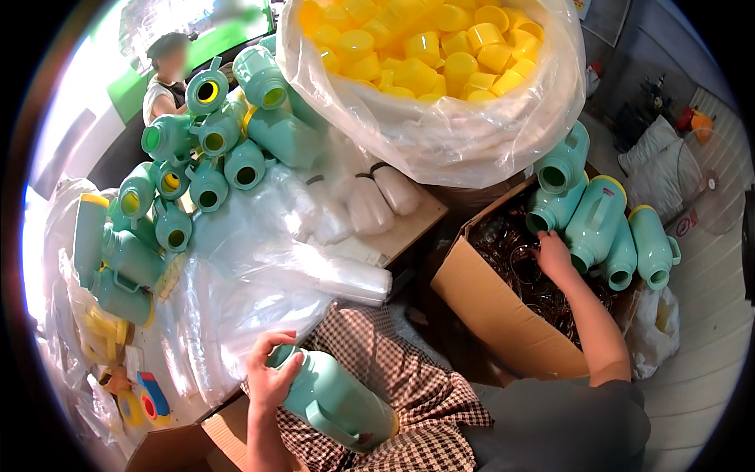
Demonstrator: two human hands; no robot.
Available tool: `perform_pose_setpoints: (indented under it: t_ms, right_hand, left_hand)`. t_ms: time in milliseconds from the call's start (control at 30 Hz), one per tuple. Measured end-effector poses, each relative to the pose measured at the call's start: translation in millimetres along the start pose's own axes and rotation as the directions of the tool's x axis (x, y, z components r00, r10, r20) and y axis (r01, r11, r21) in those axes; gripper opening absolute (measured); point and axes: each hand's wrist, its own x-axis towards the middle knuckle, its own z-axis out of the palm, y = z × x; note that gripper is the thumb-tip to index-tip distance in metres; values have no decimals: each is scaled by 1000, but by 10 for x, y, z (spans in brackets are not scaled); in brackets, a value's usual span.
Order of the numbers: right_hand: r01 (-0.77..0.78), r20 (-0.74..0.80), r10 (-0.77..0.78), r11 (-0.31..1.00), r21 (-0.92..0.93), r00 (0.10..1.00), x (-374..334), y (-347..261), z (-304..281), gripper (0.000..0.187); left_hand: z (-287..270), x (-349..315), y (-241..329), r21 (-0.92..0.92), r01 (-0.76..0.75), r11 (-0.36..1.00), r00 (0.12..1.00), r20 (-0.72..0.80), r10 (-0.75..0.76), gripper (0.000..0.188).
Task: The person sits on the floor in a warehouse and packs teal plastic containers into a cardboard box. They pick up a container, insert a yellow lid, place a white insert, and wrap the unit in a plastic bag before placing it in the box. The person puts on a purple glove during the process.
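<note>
A mint-green thermos jug shell (pixel 334 393) with a side handle and a yellow rim at its base lies slanted across my lap. My left hand (pixel 274 370) is closed around its neck end. Out to the right, my right hand (pixel 553 256) reaches into a cardboard box (pixel 495 307) full of shiny dark brown rings (pixel 511 252). Its fingers are curled in among the rings, just below the mouth of a green shell (pixel 554 206) resting on the box. What those fingers grip is too small to make out.
Several green shells (pixel 208 197) are stacked at the left beside clear plastic bags (pixel 259 267). A large plastic sack (pixel 440 134) of yellow cups (pixel 425 47) stands ahead. More shells (pixel 598 220) lie along the box's right side. A person (pixel 165 86) is at the far left.
</note>
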Motion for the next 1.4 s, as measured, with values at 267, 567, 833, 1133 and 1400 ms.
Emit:
perform_pose_setpoints:
  t_ms: [267,567,833,1133,1400]
  right_hand:
    - [51,113,-48,998,-26,992,14,43,201,16]
    - [-6,10,-1,767,642,1000,-49,-672,-1009,9]
    - [67,16,-283,281,957,959,-713,-2924,-1226,12]
    - [104,10,-590,159,982,808,-1057,-3935,-1264,17]
    - [-907,304,-888,-232,351,344,-1098,-3859,-1237,24]
  left_hand:
    - [-255,-609,-660,-263,311,914,915,-178,-362,38]
    - [-105,-731,-396,-536,-93,839,982,-186,-10,45]
    - [196,-977,-94,-429,-52,902,993,-120,0,66]
    - [103,-1184,-53,-362,-164,917,962,-265,67,66]
    - [189,-1140,-36,-594,-148,790,945,-320,-64,88]
